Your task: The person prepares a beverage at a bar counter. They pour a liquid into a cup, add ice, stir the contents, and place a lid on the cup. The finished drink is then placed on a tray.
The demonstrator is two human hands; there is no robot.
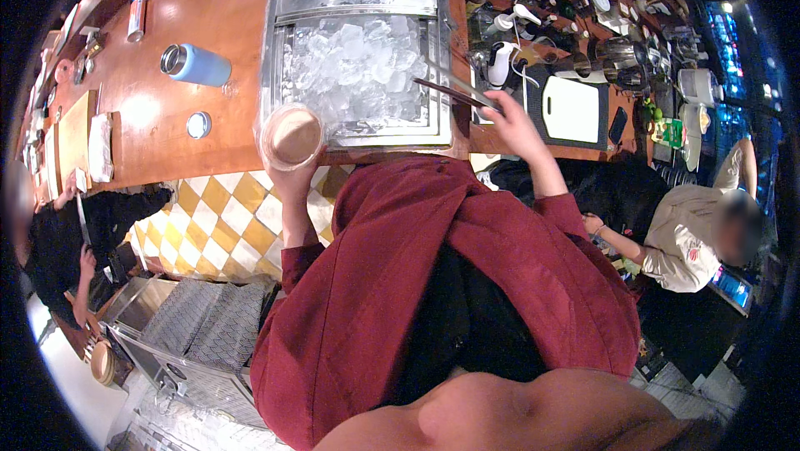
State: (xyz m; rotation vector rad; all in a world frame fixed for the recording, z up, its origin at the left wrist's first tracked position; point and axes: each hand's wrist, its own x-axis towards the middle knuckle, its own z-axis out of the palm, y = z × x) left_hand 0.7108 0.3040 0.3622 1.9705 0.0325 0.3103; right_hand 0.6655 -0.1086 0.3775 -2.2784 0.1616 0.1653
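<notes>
My left hand [289, 182] is closed round a clear cup [292, 136] with a beige, creamy-looking filling, held at the near left corner of the ice bin. Large clear cubes of ice [358, 67] fill the open part of the steel bin [279, 130]. From the right, my right hand [515, 127] grips dark metal tongs [454, 92]. Their tips reach over the right side of the ice, slightly apart, with no cube visible between them. Whether the tips touch the ice I cannot tell.
Left on the wooden counter [167, 155] lie a light blue bottle [204, 66] and its round lid [199, 125]. To the right are a white cutting board [571, 111], a white handheld appliance [499, 66] and crowded bar tools. A co-worker [679, 230] is at right, another [54, 251] at far left.
</notes>
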